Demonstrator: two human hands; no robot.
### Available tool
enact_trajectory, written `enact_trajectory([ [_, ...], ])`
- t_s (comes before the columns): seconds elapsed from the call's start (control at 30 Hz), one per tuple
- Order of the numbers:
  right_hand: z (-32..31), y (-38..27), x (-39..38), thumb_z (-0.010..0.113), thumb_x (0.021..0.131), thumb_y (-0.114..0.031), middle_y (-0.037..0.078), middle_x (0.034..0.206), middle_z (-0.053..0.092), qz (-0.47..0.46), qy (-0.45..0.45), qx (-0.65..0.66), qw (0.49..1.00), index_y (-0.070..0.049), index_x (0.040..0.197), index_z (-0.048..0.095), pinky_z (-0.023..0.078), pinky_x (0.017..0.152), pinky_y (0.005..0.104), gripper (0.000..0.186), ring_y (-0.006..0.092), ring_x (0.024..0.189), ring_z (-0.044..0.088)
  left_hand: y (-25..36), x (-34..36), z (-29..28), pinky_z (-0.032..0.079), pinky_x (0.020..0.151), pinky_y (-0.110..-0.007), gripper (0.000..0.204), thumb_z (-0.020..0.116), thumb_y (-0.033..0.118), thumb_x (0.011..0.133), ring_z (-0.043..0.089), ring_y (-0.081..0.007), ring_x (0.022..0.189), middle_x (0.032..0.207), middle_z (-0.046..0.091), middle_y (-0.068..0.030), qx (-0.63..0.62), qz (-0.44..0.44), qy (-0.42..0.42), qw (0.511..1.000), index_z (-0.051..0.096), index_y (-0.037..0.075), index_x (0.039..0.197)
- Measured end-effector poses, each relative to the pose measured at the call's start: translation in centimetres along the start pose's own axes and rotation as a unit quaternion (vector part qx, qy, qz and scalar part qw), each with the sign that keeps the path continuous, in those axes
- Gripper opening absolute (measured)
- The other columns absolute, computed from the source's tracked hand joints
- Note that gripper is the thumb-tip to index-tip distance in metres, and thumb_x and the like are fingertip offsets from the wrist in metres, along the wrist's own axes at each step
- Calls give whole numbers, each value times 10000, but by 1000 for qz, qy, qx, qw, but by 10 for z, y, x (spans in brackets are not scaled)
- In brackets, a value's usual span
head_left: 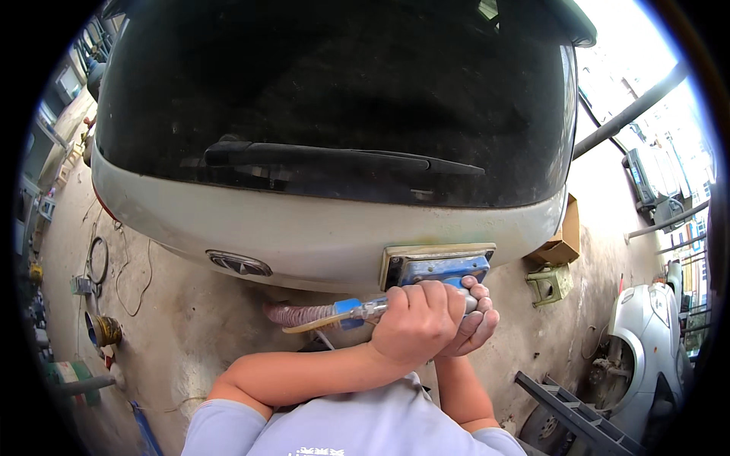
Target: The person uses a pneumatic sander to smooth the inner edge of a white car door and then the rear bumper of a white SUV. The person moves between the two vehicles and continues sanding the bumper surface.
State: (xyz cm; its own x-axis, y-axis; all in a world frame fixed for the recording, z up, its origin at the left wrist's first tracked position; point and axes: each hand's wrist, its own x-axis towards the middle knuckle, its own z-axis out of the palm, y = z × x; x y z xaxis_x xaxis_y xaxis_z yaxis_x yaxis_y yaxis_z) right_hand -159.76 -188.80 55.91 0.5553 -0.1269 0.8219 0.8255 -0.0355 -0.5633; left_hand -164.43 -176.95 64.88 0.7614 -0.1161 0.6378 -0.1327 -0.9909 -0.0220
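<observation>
A blue sander with a flat rectangular pad presses against the white tailgate of a car, low on its right side. My left hand wraps around the handle, knuckles up. Close beside it, my right hand curls around the sander's right end, its fingers dusty. A ribbed hose and a thin yellowish tube run left from the handle past a blue band. Left of the sander, the tailgate carries an oval emblem. Above lies the dark rear window with its wiper.
Right of the car stand a cardboard box and a small greenish stool. A dark ladder-like frame lies at lower right near a silver car body. Cables and a wire spool lie on the left floor.
</observation>
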Motion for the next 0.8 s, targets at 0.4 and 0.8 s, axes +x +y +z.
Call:
enact_trajectory([
  [0.4, 36, -22, 44, 431, 1006, 14, 241, 946, 628, -91, -108, -55, 988, 72, 1069, 513, 600, 806, 546, 119, 374, 828, 640, -38, 11, -21, 383, 553, -341, 141, 648, 207, 802, 542, -172, 600, 710, 514, -19, 29, 24, -51, 998, 532, 128, 789],
  [0.8, 45, -26, 82, 527, 824, 140, 198, 778, 562, -71, -91, -4, 993, 73, 887, 567, 601, 758, 498, 101, 383, 669, 578, -36, 42, -46, 510, 589, -360, 167, 679, 171, 780, 666, -229, 668, 770, 614, -56, -3, 9, -135, 991, 552, 111, 871],
])
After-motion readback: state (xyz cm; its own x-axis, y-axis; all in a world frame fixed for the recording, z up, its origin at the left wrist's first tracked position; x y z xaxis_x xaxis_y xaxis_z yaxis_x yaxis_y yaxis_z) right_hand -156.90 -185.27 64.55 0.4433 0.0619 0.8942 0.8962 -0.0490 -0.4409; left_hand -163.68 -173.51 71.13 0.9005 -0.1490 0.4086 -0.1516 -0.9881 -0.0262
